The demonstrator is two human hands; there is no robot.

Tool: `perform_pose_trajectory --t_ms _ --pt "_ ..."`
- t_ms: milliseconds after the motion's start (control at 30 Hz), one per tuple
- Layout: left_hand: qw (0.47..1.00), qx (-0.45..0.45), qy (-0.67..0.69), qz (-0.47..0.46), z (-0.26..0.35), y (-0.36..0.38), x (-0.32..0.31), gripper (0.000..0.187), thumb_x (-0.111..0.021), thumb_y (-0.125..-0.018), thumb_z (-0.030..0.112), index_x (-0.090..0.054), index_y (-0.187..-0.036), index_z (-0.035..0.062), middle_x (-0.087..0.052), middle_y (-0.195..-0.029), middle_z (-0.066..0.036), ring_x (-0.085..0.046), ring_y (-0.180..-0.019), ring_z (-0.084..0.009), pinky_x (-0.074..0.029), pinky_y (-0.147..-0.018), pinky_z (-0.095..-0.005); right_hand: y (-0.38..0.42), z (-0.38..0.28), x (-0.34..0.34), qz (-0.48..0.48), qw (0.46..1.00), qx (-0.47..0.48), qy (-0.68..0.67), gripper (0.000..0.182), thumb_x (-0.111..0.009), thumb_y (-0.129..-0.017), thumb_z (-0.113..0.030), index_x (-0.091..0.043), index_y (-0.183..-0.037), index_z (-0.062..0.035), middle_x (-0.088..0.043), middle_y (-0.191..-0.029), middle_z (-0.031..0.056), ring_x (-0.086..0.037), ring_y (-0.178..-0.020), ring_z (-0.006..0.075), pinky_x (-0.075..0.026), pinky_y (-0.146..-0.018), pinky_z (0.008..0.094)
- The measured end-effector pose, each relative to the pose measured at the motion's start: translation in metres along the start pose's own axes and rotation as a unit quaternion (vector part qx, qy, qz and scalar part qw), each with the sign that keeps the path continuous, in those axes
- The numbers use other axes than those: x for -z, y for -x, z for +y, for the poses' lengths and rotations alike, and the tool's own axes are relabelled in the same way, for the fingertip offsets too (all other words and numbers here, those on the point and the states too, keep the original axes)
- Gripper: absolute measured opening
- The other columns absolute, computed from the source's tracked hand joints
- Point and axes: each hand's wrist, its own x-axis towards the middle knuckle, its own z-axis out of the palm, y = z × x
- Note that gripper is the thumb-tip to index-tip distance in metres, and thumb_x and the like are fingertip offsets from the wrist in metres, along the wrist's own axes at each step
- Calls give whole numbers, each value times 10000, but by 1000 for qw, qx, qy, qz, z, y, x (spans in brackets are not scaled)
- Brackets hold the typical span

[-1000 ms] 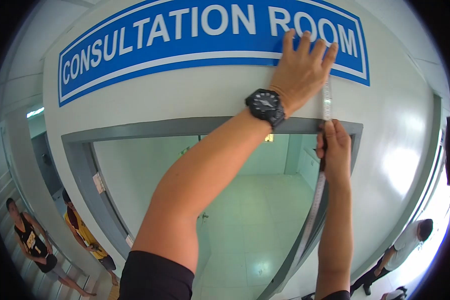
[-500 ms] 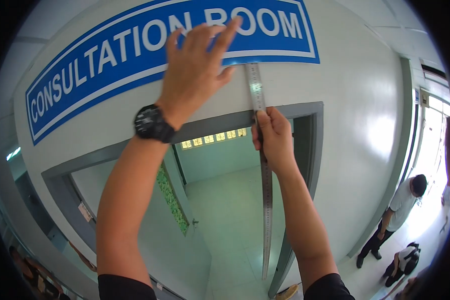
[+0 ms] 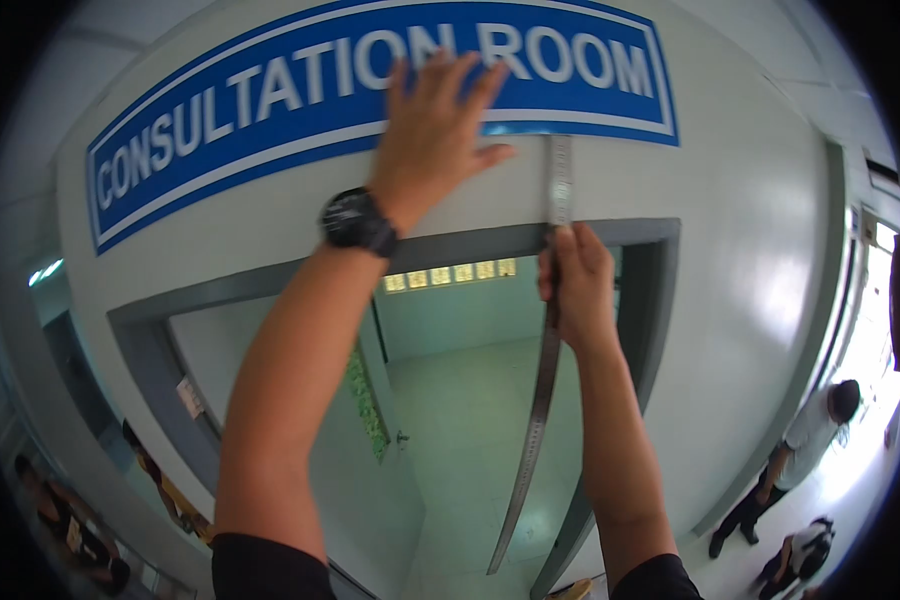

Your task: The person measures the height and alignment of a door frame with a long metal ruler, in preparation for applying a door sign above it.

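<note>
A blue sign (image 3: pixel 220 130) with white letters reading CONSULTATION ROOM is on the wall above a grey door frame (image 3: pixel 470 243). My left hand (image 3: pixel 437 135), with a black watch at the wrist, lies against the lower middle of the sign, fingers spread, holding nothing. In my right hand (image 3: pixel 582 275) a long metal ruler (image 3: pixel 561 180) is gripped between thumb and fingers at the top of the door frame. The ruler's upper end meets the sign's bottom edge, and its lower part hangs down across the doorway, slightly curved.
Through the doorway are a pale floor, a green-patterned strip (image 3: pixel 366 405) and a row of small windows (image 3: pixel 450 275). Two people (image 3: pixel 805 435) (image 3: pixel 800 555) are at the lower right. More people (image 3: pixel 75 530) appear at the lower left.
The sign and doorway sit further right in view. My left hand has moved onto the sign's lower middle with fingers still spread. The ruler's lower end has swung left.
</note>
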Motion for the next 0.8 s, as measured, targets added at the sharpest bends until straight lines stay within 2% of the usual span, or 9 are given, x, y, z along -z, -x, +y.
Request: perform_pose_trajectory --t_ms 133,333,400,433,533,633,800 --pt "999 -6 21 35 19 -11 -18 815 -779 -816 564 -513 -1480 172 -545 -1434 -121 -453 -1382 -407 -303 -1126 -686 1 -7 0 1 1000 -9 7 220 -512 -1101 -251 -566 -976 -78 -514 -671 -21 -451 -505 54 -352 -440 217" --pt "998 2 3 59 29 -18 -28 734 -824 -799 479 -602 -1393 109 -579 -1396 -163 -454 -1369 -456 -305 -1116 -714 6 -21 -5 15 999 -19 40 251 -500 -1107 -255 -570 -966 -60 -514 -670 -20 -431 -493 53 -351 -449 212" --pt "995 -18 -6 94 33 -18 -36 597 -765 -874 378 -626 -1376 85 -594 -1387 -203 -470 -1348 -503 -310 -1095 -752 6 -20 -4 14 999 -11 39 261 -505 -1106 -254 -569 -931 -72 -515 -664 -25 -415 -487 43 -339 -439 206" --pt "996 -15 -12 90 34 -19 -41 597 -765 -874 378 -626 -1376 85 -594 -1387 -203 -470 -1348 -503 -310 -1095 -752 6 -20 -4 7 999 -14 36 261 -505 -1106 -254 -569 -931 -72 -515 -664 -25 -415 -487 43 -339 -439 206" --pt "994 -50 -8 98 37 -18 -44 413 -566 -1000 197 -635 -1380 50 -574 -1415 -241 -476 -1328 -565 -298 -1068 -805 7 -21 -7 26 999 -22 43 285 -510 -1105 -262 -553 -884 -87 -511 -655 -35 -404 -486 31 -322 -428 197" --pt "993 -69 -42 81 38 -19 -40 431 -588 -988 208 -624 -1382 34 -567 -1425 -237 -475 -1332 -557 -309 -1074 -791 7 -21 -7 25 998 -16 54 274 -509 -1105 -262 -566 -911 -77 -509 -654 -31 -404 -481 37 -323 -431 200" --pt "993 -68 -8 96 34 -23 -48 440 -607 -975 198 -614 -1378 20 -559 -1426 -237 -472 -1337 -549 -321 -1080 -777 7 -22 -6 34 997 -16 60 265 -504 -1107 -264 -582 -961 -56 -504 -652 -27 -408 -482 48 -327 -437 206"
